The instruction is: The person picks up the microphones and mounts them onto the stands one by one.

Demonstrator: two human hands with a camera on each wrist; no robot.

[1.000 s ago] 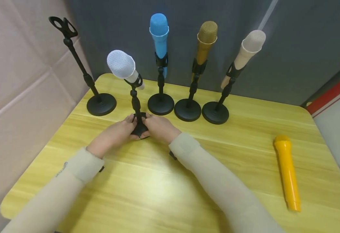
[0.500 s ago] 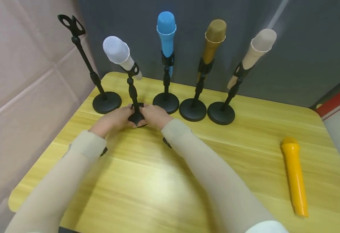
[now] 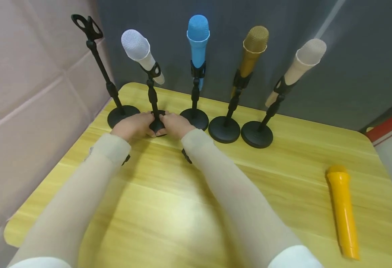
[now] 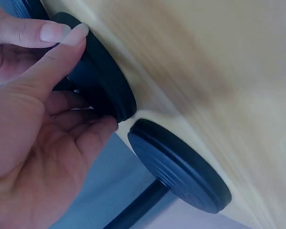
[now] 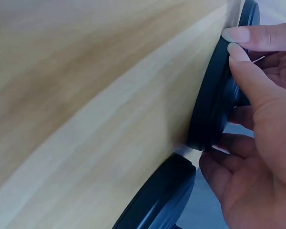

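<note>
In the head view a white microphone (image 3: pixel 136 44) leans in the clip of a black desk stand (image 3: pixel 153 97). My left hand (image 3: pixel 135 125) grips the left side of the stand's round base (image 4: pixel 105 67), and my right hand (image 3: pixel 176 125) grips its right side. Both thumbs meet at the base's near rim in the wrist views, with the other fingers curled along its sides. The base sits low at the tabletop, between an unloaded black stand (image 3: pixel 106 72) on the left and the stand with a blue microphone (image 3: pixel 198 41) on the right.
Further right along the back edge stand a gold microphone (image 3: pixel 251 48) and a beige microphone (image 3: pixel 304 59) in black stands. An orange microphone (image 3: pixel 343 212) lies on the wooden table (image 3: pixel 169 223) at right. A dark panel (image 3: pixel 357 70) rises behind, a pale wall covering (image 3: pixel 31 93) at left.
Both hands have moved the stand with the white microphone away from me, toward the table's back edge and into line with the other stands. The grip on its base has stayed the same.
</note>
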